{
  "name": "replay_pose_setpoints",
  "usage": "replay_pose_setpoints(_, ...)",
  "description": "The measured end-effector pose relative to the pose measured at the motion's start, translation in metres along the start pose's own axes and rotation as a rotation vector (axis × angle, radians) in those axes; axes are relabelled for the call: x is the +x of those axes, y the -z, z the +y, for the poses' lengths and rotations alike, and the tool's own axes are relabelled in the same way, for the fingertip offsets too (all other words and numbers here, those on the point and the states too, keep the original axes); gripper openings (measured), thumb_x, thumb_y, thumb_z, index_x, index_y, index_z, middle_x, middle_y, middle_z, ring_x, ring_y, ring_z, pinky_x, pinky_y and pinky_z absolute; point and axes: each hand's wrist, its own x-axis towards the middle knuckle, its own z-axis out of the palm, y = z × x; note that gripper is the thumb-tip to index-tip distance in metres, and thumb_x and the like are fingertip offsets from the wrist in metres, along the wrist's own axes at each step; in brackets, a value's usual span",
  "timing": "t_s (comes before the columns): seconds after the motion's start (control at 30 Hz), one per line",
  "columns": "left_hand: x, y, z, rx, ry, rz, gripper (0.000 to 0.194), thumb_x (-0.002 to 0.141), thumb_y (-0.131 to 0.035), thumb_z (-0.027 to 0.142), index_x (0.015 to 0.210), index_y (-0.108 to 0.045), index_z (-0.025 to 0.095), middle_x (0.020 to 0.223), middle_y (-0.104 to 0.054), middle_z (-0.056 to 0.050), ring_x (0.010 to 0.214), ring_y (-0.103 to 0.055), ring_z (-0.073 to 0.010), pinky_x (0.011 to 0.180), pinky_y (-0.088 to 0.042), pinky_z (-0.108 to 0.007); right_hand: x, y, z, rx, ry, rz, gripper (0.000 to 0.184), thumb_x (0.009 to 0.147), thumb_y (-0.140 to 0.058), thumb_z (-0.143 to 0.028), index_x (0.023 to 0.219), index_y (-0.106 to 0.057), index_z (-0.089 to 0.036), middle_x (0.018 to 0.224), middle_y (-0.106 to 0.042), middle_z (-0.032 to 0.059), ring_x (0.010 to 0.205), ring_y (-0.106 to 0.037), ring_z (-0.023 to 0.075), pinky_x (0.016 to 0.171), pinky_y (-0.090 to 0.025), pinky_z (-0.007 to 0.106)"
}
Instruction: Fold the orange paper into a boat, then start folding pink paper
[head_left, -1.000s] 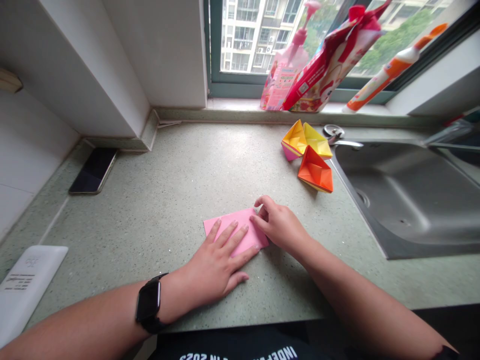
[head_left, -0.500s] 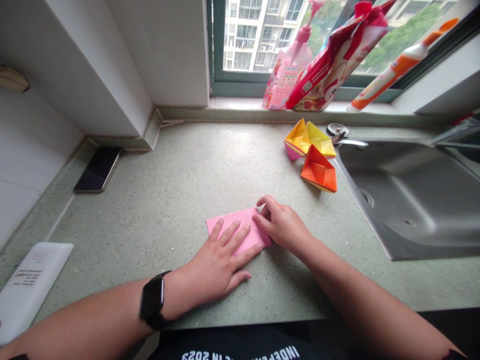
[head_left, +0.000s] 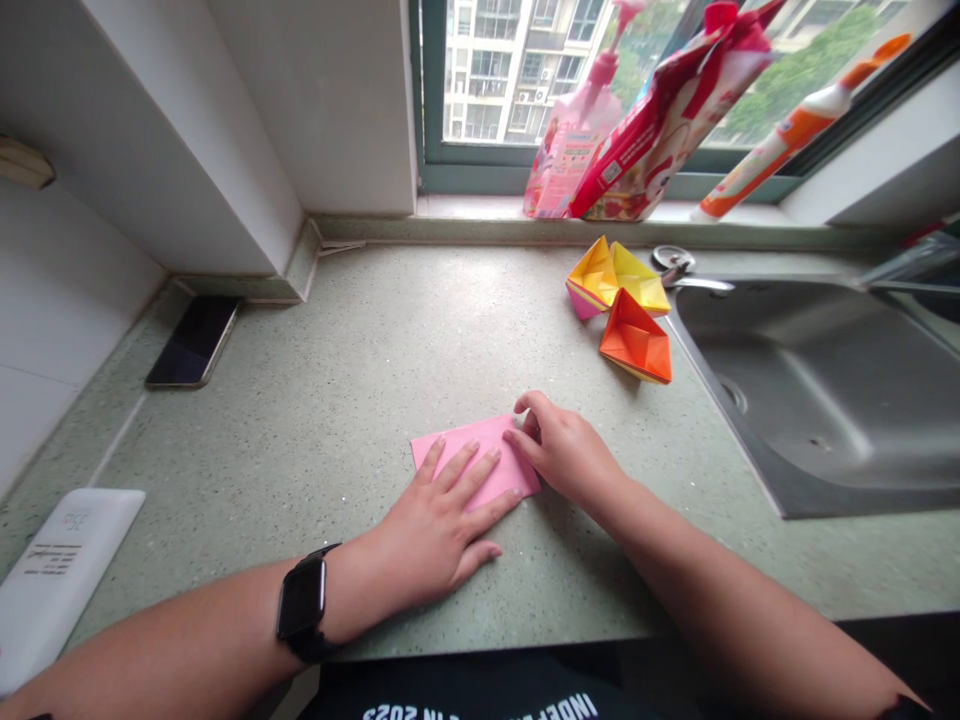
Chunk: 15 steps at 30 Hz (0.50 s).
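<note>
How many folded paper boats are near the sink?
3: an orange-yellow boat at back left, a yellow boat at back right, a red-orange boat in front. More may be hidden behind.

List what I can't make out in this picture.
In the head view:
Pink paper: partly covered by the left hand.
Right hand: some curled fingers, hidden by the hand itself.
White slab: cut off by the left edge; small print unreadable.
Pink pump bottle: pump top, cut off by the top edge.
</note>
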Motion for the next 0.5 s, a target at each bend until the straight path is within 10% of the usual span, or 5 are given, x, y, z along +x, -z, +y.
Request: replay_pose_setpoints(0.5,0.016,0.011,0.018,0.113,0.056,-0.033,0.078,0.107,-0.055,0.070,0.173,-0.041,0.032,0.173,-0.041,-0.024,0.160,-0.033,-0.0558,0.125,-0.019,-0.081,-0.002,0.024,0.012,-0.242,0.185,-0.154,0.022,0.096,-0.079,-0.032,0.118,-0.083,-0.030,0.108,-0.071,0.0068,0.090,-0.070,0.0229,0.077,-0.049,0.033)
